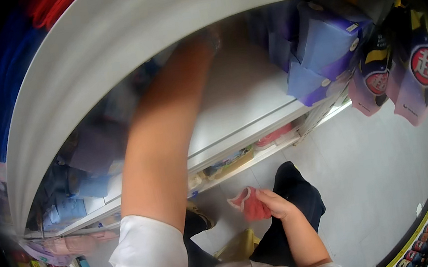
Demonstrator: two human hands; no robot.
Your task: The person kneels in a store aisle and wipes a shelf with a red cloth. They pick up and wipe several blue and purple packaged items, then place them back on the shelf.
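My left forearm (159,144) reaches deep over a white shelf board (230,103), beneath the rounded edge of the shelf above. Shadow and blur obscure my left hand at the far end, so its fingers and anything in them cannot be made out. Lower down, over the floor, my right hand (278,202) grips a pink cloth (254,205) with a pale edging. Purple and light-blue tissue packs (322,40) are stacked on the board, to the right of the arm. Several bluish packages (88,185) lie on its left side, partly in shadow.
The upper shelf's white edge (167,15) curves above the arm. Pink and black packs (416,68) hang at the right. A lower shelf (271,146) holds a box and pink items. Bottles (420,244) line the lower right; a yellow object (240,246) stands between the legs.
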